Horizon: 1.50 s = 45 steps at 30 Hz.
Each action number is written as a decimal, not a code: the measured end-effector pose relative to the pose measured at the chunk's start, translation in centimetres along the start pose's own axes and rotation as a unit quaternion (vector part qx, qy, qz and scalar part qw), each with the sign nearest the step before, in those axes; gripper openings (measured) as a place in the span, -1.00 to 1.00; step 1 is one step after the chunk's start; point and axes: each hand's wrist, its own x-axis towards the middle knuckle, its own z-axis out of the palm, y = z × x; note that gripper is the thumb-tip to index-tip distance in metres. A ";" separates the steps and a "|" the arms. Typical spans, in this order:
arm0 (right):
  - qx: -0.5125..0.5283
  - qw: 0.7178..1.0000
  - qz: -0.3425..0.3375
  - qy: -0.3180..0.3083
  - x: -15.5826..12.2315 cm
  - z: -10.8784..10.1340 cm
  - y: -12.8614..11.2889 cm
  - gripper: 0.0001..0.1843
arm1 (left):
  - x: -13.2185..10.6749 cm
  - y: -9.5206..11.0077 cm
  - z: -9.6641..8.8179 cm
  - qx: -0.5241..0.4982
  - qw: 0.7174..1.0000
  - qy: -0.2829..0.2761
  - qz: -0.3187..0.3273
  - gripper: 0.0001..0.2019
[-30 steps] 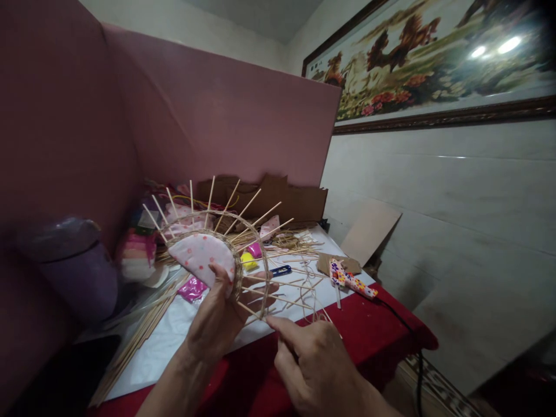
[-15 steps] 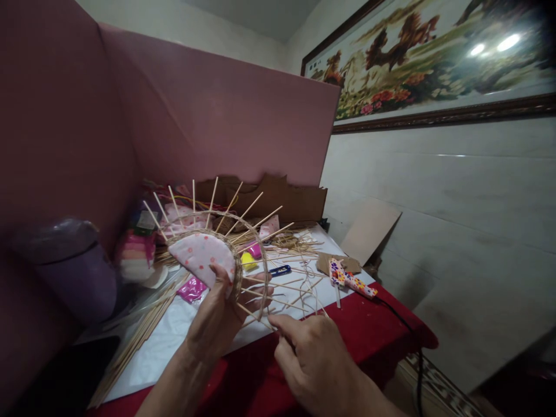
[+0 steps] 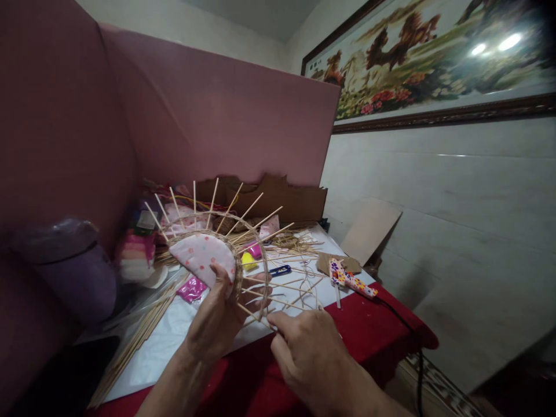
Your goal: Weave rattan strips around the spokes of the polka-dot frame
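My left hand [image 3: 217,321] grips a half-woven basket base [image 3: 204,255], a pink dotted half-disc with a woven rim. Several thin wooden spokes [image 3: 243,211] fan out from it. A rattan strand [image 3: 260,255] arcs around the spokes. My right hand [image 3: 306,353] is closed, pinching that strand near the lower spokes, just right of the left hand.
A white sheet [image 3: 182,330] covers the red table [image 3: 373,324]. On it lie loose sticks [image 3: 139,330], a flowered glue gun [image 3: 350,281] with a black cord, a blue clip [image 3: 281,270], pink and yellow bits, cardboard pieces [image 3: 278,197]. A purple container [image 3: 73,266] stands left. Pink boards rise behind.
My right hand has drawn slightly up and left, closer to the lower spokes, with the strand. The left hand and basket base stay almost still.
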 end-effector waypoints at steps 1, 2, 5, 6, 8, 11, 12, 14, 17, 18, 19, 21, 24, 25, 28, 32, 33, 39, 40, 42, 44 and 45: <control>-0.003 1.000 0.001 -0.001 0.2 0.1 0.1 -0.76 | 0.0 0.0 -0.1 0.000 1.000 -0.003 0.001 -0.47; -0.006 1.000 0.001 -0.001 0.3 0.1 0.1 -0.76 | 0.1 -0.1 -0.1 -0.001 1.000 -0.004 -0.003 -0.46; -0.009 1.000 -0.013 0.001 0.8 0.2 0.1 -0.78 | 0.2 -0.1 -0.3 -0.010 1.000 0.002 -0.022 -0.43; -0.008 1.000 -0.019 0.002 0.9 0.3 0.1 -0.78 | 0.2 -0.2 -0.2 -0.013 1.000 0.004 -0.023 -0.44; -0.007 1.000 -0.027 0.006 0.9 0.3 0.0 -0.78 | 0.1 -0.1 -0.2 -0.015 1.000 0.009 -0.021 -0.47; 0.006 0.999 -0.031 0.018 0.7 0.3 -0.2 -0.78 | -0.1 0.0 0.0 -0.012 1.000 0.017 -0.010 -0.48; 0.012 0.999 -0.032 0.020 0.6 0.2 -0.3 -0.78 | -0.1 0.0 0.1 -0.011 1.000 0.016 -0.006 -0.49; 0.023 0.999 -0.035 0.021 0.3 0.0 -0.4 -0.77 | -0.1 0.1 0.1 -0.004 1.000 0.012 0.003 -0.48; 0.015 0.999 -0.039 0.028 0.0 -0.2 -0.5 -0.76 | 0.1 0.1 -0.1 0.020 1.000 -0.001 0.009 -0.45; 0.010 0.999 -0.041 0.032 -0.1 -0.3 -0.5 -0.76 | 0.1 0.1 -0.1 0.027 1.000 -0.002 0.011 -0.43; 0.006 0.998 -0.045 0.034 -0.2 -0.3 -0.5 -0.77 | 0.2 0.1 -0.2 0.031 0.999 -0.002 0.013 -0.43; 0.007 0.997 -0.058 0.041 -0.4 -0.3 -0.5 -0.77 | 0.2 0.1 -0.2 0.030 0.999 0.006 0.020 -0.43; 0.014 0.994 -0.085 0.064 -0.7 -0.3 -0.5 -0.75 | 0.2 0.0 -0.1 0.023 0.999 0.015 0.021 -0.43; 0.015 0.993 -0.093 0.075 -0.8 -0.2 -0.5 -0.74 | 0.2 0.0 -0.1 0.020 1.000 0.014 0.018 -0.43; 0.029 0.987 -0.103 0.117 -1.0 0.1 -0.7 -0.71 | 0.1 0.1 -0.1 0.012 1.000 0.015 0.016 -0.43; 0.033 0.971 -0.109 0.210 -1.4 0.9 -0.8 -0.62 | 0.1 0.3 0.0 0.011 1.000 0.015 0.017 -0.41; 0.022 0.965 -0.109 0.236 -1.5 1.2 -0.8 -0.60 | 0.1 0.4 0.0 0.010 1.000 0.015 0.021 -0.41; 0.052 0.959 -0.089 0.265 -2.0 3.4 -1.2 -0.69 | 0.3 0.3 -0.1 -0.010 0.998 0.018 0.054 -0.48; 0.083 0.957 -0.078 0.265 -2.0 3.7 -1.4 -0.70 | 0.2 0.2 -0.1 -0.013 0.998 0.013 0.064 -0.49; 0.148 0.951 -0.053 0.265 -1.9 4.2 -1.9 -0.73 | 0.2 0.1 -0.1 -0.015 0.997 0.007 0.077 -0.51; 0.200 0.944 -0.034 0.259 -1.8 4.6 -2.4 -0.76 | 0.0 0.1 0.0 -0.014 0.997 0.010 0.079 -0.51; 0.221 0.941 -0.024 0.254 -1.8 4.8 -2.5 -0.77 | 0.0 0.1 0.0 -0.016 0.997 0.013 0.077 -0.50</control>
